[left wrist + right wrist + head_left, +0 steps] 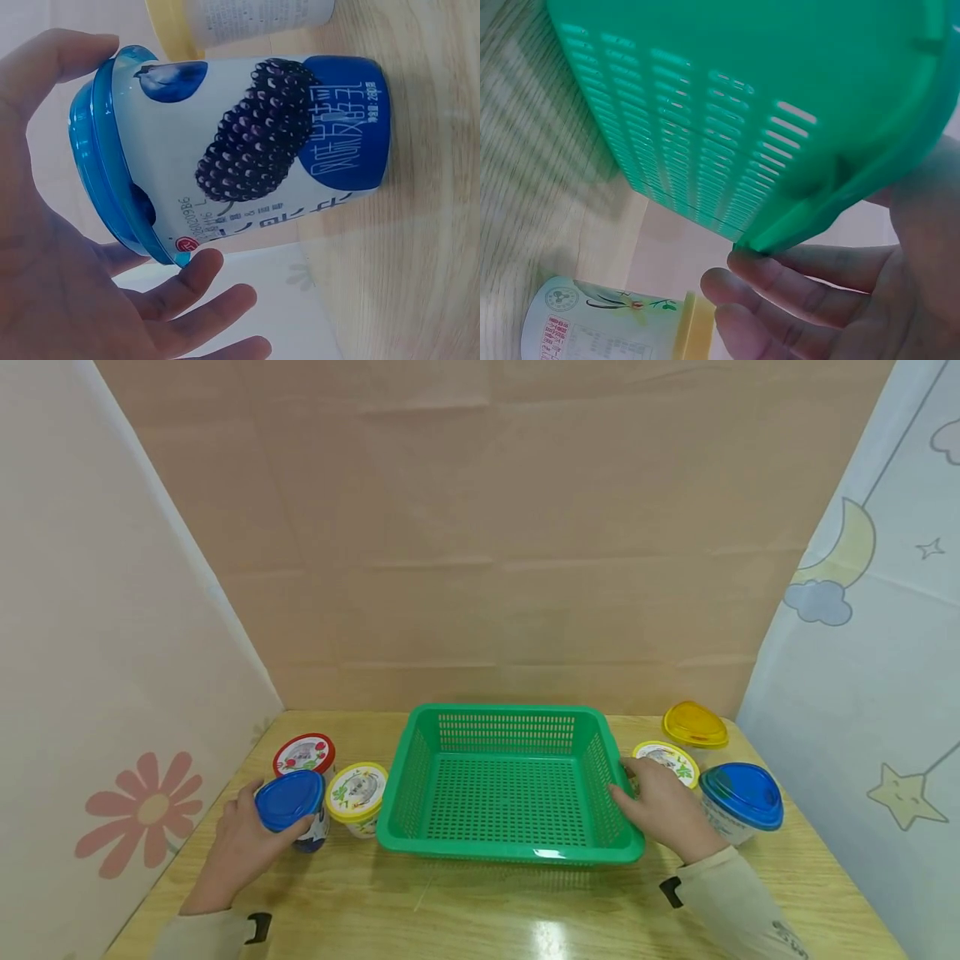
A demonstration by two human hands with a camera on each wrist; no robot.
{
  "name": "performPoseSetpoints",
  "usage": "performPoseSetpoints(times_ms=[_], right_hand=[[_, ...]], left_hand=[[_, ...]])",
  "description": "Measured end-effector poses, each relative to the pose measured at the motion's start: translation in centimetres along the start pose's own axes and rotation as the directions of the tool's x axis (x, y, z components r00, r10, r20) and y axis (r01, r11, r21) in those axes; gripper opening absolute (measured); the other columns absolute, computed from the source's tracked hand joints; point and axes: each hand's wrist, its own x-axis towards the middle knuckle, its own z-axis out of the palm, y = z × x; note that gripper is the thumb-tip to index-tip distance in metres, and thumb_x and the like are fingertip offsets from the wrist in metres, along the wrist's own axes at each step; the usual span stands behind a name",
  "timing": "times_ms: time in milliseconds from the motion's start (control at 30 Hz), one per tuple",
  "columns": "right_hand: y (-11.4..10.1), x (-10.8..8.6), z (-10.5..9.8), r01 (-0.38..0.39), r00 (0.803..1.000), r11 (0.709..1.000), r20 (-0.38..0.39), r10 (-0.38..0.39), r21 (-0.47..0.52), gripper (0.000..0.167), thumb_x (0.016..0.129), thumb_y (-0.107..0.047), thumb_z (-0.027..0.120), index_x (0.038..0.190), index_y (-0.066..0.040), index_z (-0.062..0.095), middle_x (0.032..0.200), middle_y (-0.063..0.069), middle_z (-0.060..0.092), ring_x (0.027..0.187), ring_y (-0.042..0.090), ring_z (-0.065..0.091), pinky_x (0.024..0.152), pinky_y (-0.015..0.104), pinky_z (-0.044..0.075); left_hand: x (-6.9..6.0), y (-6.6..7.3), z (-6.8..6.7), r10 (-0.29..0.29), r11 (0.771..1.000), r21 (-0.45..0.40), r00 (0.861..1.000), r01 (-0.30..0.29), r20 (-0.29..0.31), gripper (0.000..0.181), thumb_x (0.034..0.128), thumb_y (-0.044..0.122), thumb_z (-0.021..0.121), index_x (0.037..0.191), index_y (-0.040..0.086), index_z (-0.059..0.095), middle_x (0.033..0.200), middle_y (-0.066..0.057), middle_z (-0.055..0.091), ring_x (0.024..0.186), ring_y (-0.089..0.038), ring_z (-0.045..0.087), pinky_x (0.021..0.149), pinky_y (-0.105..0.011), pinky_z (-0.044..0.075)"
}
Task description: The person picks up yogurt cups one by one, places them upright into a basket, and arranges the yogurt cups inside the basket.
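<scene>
The green basket (510,852) is smooth, glossy plastic; the blue lid (289,797) at nine o'clock, shiny plastic; wood-grain table (465,914) at six, lightly glossy; creased backdrop (510,527) (cloth or paper, unclear) at twelve, matt.

A creased tan backdrop (487,527) at twelve o'clock is flanked by a flower-printed panel (127,610) at nine and a moon-printed panel (840,693) at three; light (550,937) is reflected by the wood-grained tabletop (465,910) at six.

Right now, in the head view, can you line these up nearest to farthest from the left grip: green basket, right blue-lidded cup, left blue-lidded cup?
1. Left blue-lidded cup: on the left, in the left grip.
2. Green basket: in the middle.
3. Right blue-lidded cup: right side, past the basket.
</scene>
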Motion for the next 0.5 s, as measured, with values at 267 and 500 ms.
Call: performPoseSetpoints(times_ms=[267, 500], right_hand=[[0.27, 0.23, 0.09, -0.023, 0.999, 1.000, 0.030, 0.023, 0.018, 0.053, 0.092, -0.023, 0.069, 0.130, 0.012, 0.056, 0.113, 0.022, 0.067, 0.092, 0.029, 0.065, 0.080, 0.052, 0.056], [0.53, 0.44, 0.05, -0.024, 0.999, 0.998, 0.048, 0.021, 0.061, 0.055, 0.090, -0.022, 0.071, 0.131, 0.013, 0.056, 0.113, 0.022, 0.068, 0.084, 0.024, 0.065, 0.073, 0.045, 0.057]], left_hand=[[0.18, -0.02, -0.02, 0.000, 1.000, -0.017, 0.999, 0.001, 0.032, 0.113, 0.0837, 0.053, 0.075, 0.149, -0.014, 0.012, 0.134, -0.043, 0.030, 0.120, -0.061, 0.036, 0.089, -0.070, 0.047], [0.02, -0.01, -0.48, 0.009, 0.998, -0.070, 0.999, -0.007, 0.037, 0.112, 0.0847, 0.052, 0.075, 0.149, -0.015, 0.012, 0.137, -0.043, 0.031, 0.121, -0.061, 0.039, 0.090, -0.069, 0.048]])
